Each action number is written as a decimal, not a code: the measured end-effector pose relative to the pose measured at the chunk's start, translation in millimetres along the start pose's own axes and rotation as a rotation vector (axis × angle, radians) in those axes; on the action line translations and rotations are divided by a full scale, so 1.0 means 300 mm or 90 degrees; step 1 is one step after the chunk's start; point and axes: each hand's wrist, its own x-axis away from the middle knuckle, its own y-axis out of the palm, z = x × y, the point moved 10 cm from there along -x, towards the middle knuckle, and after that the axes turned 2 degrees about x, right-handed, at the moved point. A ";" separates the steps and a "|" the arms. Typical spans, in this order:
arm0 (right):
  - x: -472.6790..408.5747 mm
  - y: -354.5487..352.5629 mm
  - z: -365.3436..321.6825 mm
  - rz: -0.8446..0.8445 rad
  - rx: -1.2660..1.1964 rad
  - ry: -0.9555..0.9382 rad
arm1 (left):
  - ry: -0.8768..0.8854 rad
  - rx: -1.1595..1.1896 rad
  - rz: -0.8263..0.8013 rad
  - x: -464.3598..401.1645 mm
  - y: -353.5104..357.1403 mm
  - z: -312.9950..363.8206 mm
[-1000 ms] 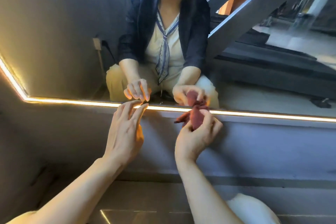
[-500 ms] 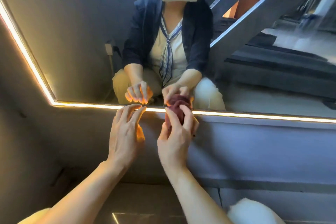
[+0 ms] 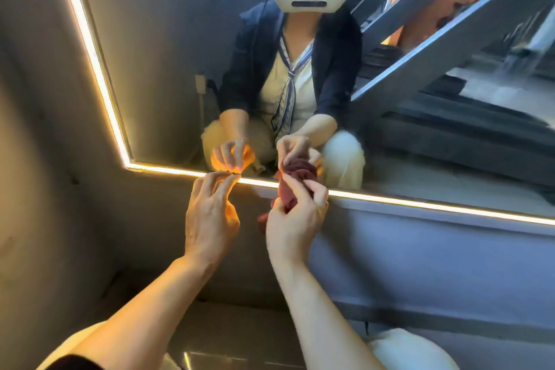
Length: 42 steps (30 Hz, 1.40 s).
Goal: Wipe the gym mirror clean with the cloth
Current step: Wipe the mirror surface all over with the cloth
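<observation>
Since a second ago my head has tipped up and leftward, so more of the glass and its slanted left border shows, and my right hand has turned the crumpled dark red terry cloth (image 3: 295, 186) more upright against the lower edge. That cloth sits bunched at the mirror's bottom border, near the centre of my view, its top touching or just short of the glass where its reflection meets it; I cannot tell which. A loose tail hangs out toward seven o'clock from the wad.

My right hand (image 3: 292, 225) grips it with fingers (image 3: 315, 192) curled round the bundle and thumb across the front, I judge so that a firm pad faces the glass rather than a floppy sheet. My left hand (image 3: 210, 216) is at nine o'clock from the cloth, well clear of it, its fingers bent with thumb and forefinger tips drawn close together by the lit edge; whether they pinch some speck there is too small to make out. I think it is there to steady me or pick at the border.

Around these, the large wall-mounted gym mirror (image 3: 168, 69) fills the upper view, rimmed by a warm glowing LED strip (image 3: 420, 204) along its bottom and left sides. Below it runs a grey painted wall (image 3: 420, 264). Reflected at twelve o'clock is my crouching self with a white headset, and a steel staircase toward two o'clock.
</observation>
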 end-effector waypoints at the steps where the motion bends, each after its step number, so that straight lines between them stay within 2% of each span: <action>1: -0.022 -0.023 0.004 0.000 -0.008 0.001 | -0.006 0.004 -0.006 0.001 0.009 0.008; 5: -0.074 -0.237 0.078 0.243 0.003 0.041 | 0.016 -0.015 -0.028 -0.012 0.031 0.091; 7: -0.074 -0.246 0.119 0.278 0.032 0.091 | 0.058 -0.040 -0.035 -0.022 0.033 0.147; 9: -0.057 -0.180 0.087 0.200 0.060 0.051 | 0.075 -0.036 -0.041 -0.013 0.030 0.153; 12: 0.022 0.004 0.013 -0.077 -0.006 -0.024 | 0.077 -0.012 -0.044 0.023 0.009 0.116; 13: 0.045 0.022 0.009 -0.103 -0.027 -0.008 | 0.087 -0.004 -0.034 0.021 -0.003 0.106; 14: 0.055 0.001 0.018 -0.063 -0.027 0.019 | 0.102 -0.012 -0.024 0.021 -0.014 0.098; 17: 0.033 -0.157 0.067 0.224 -0.019 0.099 | 0.101 -0.037 0.008 -0.007 -0.056 0.053; 19: 0.002 -0.172 0.087 0.277 -0.011 0.098 | 0.055 -0.020 0.020 -0.015 -0.078 0.004; 21: -0.001 -0.106 0.056 0.178 -0.013 0.050 | 0.031 0.014 0.021 -0.003 -0.086 -0.018; 24: 0.089 0.112 0.008 -0.187 -0.119 0.083 | -0.001 0.090 -0.041 0.037 -0.045 -0.017; 25: 0.122 0.159 -0.010 -0.277 -0.185 0.114 | -0.032 0.149 -0.063 0.056 -0.028 -0.021; 27: 0.149 0.196 -0.052 -0.370 -0.287 0.121 | -0.152 0.340 -0.129 0.089 0.014 -0.029; 29: 0.149 0.210 -0.074 -0.439 -0.315 0.114 | -0.247 0.534 -0.184 0.112 0.058 -0.031; 31: 0.152 0.215 -0.098 -0.518 -0.275 0.062 | -0.309 0.597 -0.178 0.131 0.070 -0.059; 32: 0.139 0.209 -0.110 -0.528 -0.213 0.015 | -0.334 0.572 -0.132 0.133 0.049 -0.087; 33: 0.113 0.192 -0.116 -0.514 -0.162 -0.023 | -0.356 0.499 -0.062 0.128 0.012 -0.126; 34: 0.068 0.159 -0.120 -0.454 -0.098 -0.076 | -0.383 0.414 0.020 0.118 -0.031 -0.178; 36: -0.040 0.053 -0.129 -0.266 0.016 -0.184 | -0.443 0.312 0.197 0.092 -0.137 -0.253; 38: -0.098 -0.020 -0.118 -0.142 0.065 -0.208 | -0.426 0.274 0.302 0.055 -0.204 -0.257; 40: -0.108 -0.023 -0.088 -0.120 0.126 -0.181 | -0.330 0.220 0.246 0.015 -0.166 -0.191; 42: -0.097 0.014 -0.045 -0.158 0.177 -0.146 | -0.218 0.188 0.059 0.015 -0.010 -0.085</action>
